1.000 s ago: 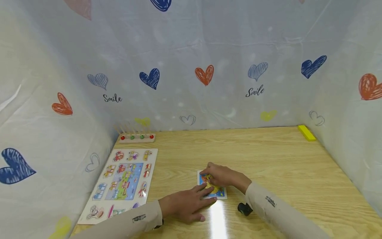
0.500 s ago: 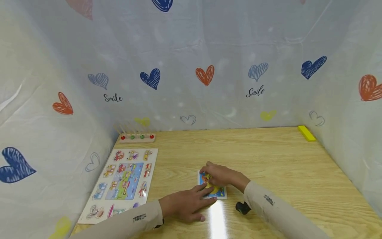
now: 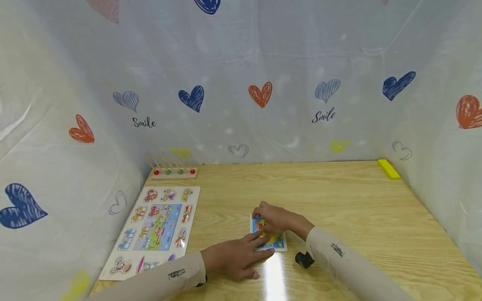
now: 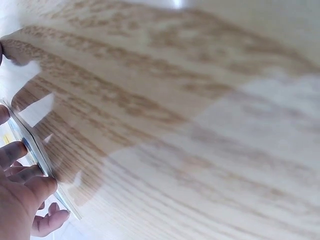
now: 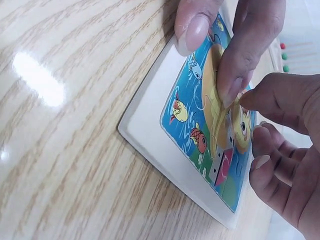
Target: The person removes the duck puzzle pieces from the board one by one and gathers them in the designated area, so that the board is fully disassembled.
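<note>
A small jigsaw puzzle with a white border and a blue picture lies flat on the table. My left hand rests on its near left part, fingers spread and fairly straight; two of its fingertips press the picture in the right wrist view. At the puzzle's upper left my right hand has its fingers curled, thumb and fingertips pinching about a yellow puzzle piece with an eye printed on it. That piece is partly hidden by the fingers. In the left wrist view the puzzle's edge shows beside the left fingers.
A large white peg puzzle board with vehicle pictures lies to the left. Behind it stands a wooden peg rack with red and green beads. A yellow block sits at the far right, and a black object is by my right wrist.
Both hands stay on the puzzle in nearly the same pose. My right wrist and forearm shift slightly to the left, and the black object moves with them.
</note>
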`<state>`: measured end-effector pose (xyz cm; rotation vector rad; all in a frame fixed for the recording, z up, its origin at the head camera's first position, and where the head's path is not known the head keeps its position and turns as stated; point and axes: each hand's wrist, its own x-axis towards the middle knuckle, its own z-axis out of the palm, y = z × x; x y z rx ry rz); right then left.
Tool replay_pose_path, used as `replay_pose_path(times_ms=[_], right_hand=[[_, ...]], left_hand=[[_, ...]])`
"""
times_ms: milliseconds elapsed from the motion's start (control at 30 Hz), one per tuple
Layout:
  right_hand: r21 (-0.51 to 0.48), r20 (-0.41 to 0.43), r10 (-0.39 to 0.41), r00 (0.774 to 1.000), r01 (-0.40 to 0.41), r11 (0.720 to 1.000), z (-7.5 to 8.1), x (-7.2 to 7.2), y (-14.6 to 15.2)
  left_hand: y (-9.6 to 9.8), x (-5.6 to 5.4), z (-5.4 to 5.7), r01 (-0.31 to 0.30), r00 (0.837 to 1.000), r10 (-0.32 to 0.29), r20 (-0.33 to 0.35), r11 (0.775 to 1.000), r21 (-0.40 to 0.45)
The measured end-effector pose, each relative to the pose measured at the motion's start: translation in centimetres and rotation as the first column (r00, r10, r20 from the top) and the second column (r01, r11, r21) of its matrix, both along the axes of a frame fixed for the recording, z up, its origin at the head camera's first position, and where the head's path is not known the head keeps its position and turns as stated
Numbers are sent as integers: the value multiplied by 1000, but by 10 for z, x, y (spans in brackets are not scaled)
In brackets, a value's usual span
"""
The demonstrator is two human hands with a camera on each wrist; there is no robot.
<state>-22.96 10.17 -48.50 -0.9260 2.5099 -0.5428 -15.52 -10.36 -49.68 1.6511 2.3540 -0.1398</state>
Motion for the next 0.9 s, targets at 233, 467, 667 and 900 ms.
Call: replay_pose_path(times_ms=[233,467,667,900], right_hand=[[-12,4,-8,1000,8,1000,-1,-1,-1],[-25,13,-15,1000,15,1000,-3,-2,0],[-50,25,-18,1000,19,999,-4,-2,1],[-64,10,-7,1000,8,998,-6,-2,1]], left_hand=[[1,-1,-1,-1,1000,0,-10,1000,-22],[1,-1,-1,-6,1000,6,-16,1000,-27],[2,-1,0,-4,1000,4,-10,1000,-25],[1,0,-2,-5,1000,4,-10,1000,-29]])
